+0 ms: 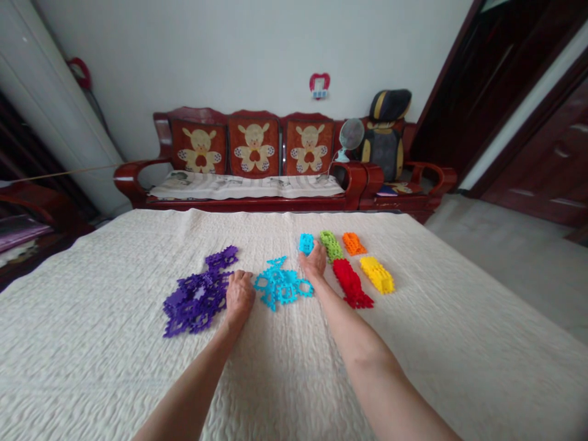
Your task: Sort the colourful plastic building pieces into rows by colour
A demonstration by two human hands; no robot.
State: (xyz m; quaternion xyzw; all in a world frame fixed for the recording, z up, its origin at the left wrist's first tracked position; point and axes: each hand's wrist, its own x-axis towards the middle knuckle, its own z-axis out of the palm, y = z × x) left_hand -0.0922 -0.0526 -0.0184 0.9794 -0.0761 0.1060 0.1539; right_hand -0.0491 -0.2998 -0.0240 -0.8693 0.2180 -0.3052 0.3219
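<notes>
Loose light-blue toothed pieces (282, 286) lie in a low pile between my hands. My right hand (314, 260) is closed at the near edge of a light-blue stack (306, 243), its fingers around that edge. A larger heap of purple pieces (197, 300) lies to the left, with a smaller purple group (222, 258) behind it. My left hand (241, 294) rests beside the purple heap's right edge, knuckles up; its fingertips are hidden, so what they hold, if anything, cannot be seen.
Green (331, 245), orange (354, 244), red (350, 283) and yellow (377, 274) stacks lie right of my right hand. A cream quilted cloth (285, 380) covers the table. Beyond it stand a wooden sofa (358, 184) and a small fan (351, 135).
</notes>
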